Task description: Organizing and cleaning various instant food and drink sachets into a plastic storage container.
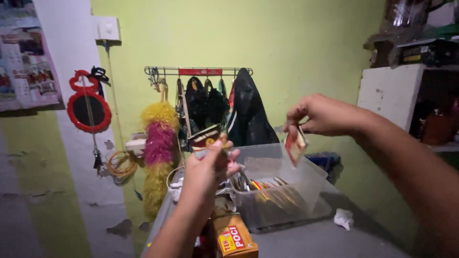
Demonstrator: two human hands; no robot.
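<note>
My left hand (208, 169) is raised over the grey table and grips a small dark packet with a gold and red face (204, 136). My right hand (321, 114) is held higher, to the right, and pinches a small red and white sachet (295, 147) that hangs from its fingers. Both hands are above a clear plastic tub (291, 188) that holds several flat packets (265, 184). A yellow and red carton (234, 239) stands just below my left wrist.
A grey table (306, 241) carries the tub and a crumpled white scrap (343, 218). On the green wall hang a rack with dark bags (224, 107), a yellow and pink duster (159, 153) and a red-framed mirror (88, 107). White shelves (389, 93) stand at right.
</note>
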